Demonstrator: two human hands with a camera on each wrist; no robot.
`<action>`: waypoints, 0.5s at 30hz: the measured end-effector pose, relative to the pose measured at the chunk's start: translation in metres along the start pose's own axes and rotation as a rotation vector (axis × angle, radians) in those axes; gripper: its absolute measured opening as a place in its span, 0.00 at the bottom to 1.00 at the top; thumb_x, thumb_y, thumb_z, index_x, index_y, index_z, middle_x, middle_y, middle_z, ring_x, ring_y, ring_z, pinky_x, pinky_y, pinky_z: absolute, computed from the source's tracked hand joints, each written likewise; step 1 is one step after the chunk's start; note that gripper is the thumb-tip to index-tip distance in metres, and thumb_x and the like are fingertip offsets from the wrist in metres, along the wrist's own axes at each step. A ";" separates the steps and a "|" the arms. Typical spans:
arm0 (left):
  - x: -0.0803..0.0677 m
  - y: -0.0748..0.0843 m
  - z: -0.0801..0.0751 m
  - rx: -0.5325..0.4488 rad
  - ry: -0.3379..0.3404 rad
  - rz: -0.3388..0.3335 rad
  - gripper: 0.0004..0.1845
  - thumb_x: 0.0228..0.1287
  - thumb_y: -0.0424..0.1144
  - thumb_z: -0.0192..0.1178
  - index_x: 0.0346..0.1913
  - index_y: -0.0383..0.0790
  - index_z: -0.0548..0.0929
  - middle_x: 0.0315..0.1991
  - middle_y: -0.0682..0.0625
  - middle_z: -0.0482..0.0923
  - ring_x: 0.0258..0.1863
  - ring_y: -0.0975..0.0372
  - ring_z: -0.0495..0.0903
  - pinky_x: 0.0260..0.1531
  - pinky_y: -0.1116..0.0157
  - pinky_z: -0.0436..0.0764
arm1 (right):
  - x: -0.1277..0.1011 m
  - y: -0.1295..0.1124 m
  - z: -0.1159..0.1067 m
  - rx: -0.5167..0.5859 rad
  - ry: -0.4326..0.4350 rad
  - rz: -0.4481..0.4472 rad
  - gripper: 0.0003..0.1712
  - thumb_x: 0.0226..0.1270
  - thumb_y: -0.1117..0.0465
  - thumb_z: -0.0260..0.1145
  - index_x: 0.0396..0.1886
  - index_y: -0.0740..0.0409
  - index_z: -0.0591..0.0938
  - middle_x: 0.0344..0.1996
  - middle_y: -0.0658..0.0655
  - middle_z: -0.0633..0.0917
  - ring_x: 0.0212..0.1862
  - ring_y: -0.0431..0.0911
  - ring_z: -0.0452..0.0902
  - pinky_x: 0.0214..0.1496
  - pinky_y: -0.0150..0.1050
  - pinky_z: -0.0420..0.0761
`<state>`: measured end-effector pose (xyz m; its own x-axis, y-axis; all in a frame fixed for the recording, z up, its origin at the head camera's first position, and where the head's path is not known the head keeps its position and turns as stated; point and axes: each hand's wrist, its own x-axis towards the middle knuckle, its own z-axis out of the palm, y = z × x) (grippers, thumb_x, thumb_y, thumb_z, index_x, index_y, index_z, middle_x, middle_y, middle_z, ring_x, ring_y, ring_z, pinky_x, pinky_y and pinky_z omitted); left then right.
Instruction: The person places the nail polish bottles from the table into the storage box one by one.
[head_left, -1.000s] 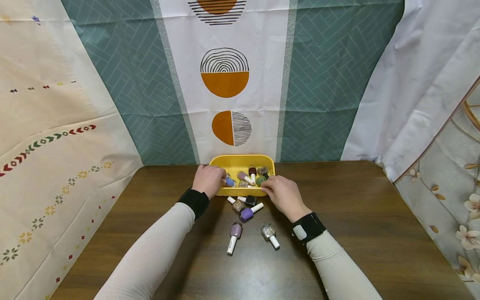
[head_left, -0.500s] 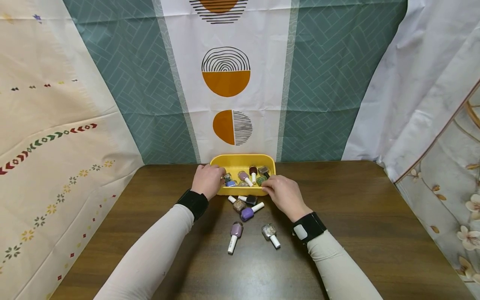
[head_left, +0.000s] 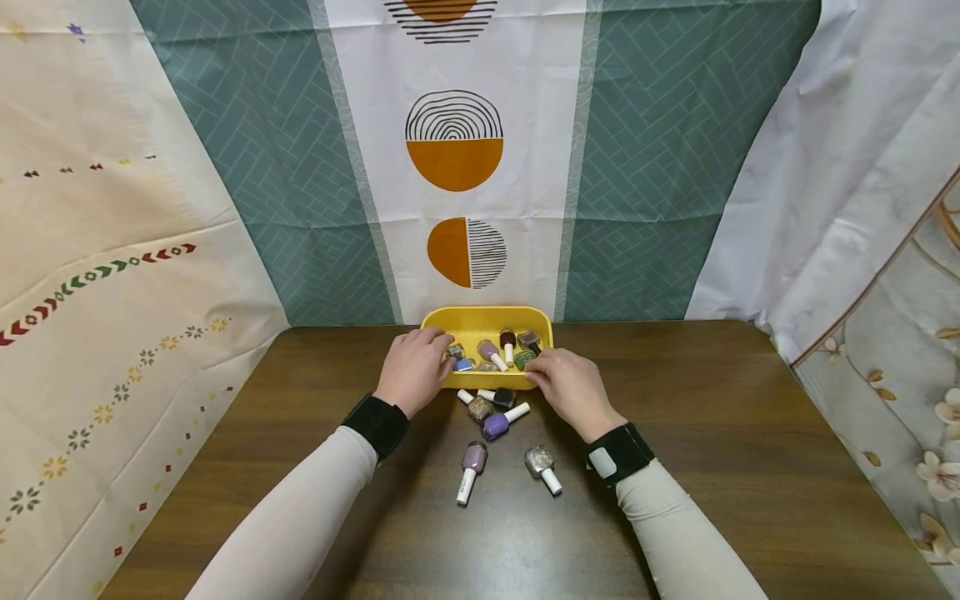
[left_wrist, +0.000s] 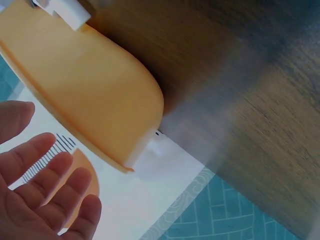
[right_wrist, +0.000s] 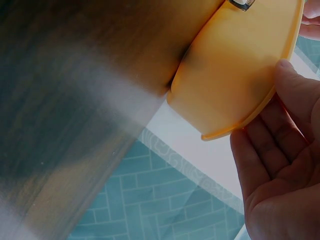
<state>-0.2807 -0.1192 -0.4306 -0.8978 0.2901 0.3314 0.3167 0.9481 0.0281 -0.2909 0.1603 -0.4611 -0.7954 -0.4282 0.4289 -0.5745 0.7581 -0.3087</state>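
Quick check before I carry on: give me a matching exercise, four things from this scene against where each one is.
Things:
1. yellow tray
2. lilac bottle with white cap
3. left hand
4. right hand

Places:
A. at the tray's right front corner
B. lying on the table, nearest the person, left of the glitter bottle
C. at the far edge of the table, against the curtain
D. at the tray's left side

Pairs: 1-C, 2-B, 3-D, 4-A
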 end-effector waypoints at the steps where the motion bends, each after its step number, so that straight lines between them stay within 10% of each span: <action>1: -0.002 0.001 -0.001 -0.006 0.004 0.006 0.21 0.76 0.43 0.73 0.65 0.38 0.87 0.64 0.40 0.84 0.62 0.44 0.82 0.68 0.44 0.77 | 0.000 0.000 0.000 0.000 -0.001 0.000 0.06 0.73 0.60 0.79 0.45 0.56 0.95 0.38 0.51 0.91 0.43 0.49 0.86 0.49 0.49 0.87; 15: -0.031 0.015 -0.017 -0.073 0.000 0.082 0.27 0.73 0.44 0.77 0.68 0.35 0.84 0.59 0.40 0.86 0.59 0.46 0.83 0.69 0.49 0.79 | 0.000 0.001 0.000 0.005 0.007 -0.005 0.05 0.73 0.61 0.79 0.44 0.56 0.95 0.38 0.52 0.91 0.43 0.49 0.87 0.48 0.50 0.87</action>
<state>-0.2434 -0.1164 -0.4240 -0.8677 0.3666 0.3356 0.4108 0.9091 0.0691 -0.2913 0.1608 -0.4614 -0.7913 -0.4286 0.4361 -0.5795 0.7534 -0.3109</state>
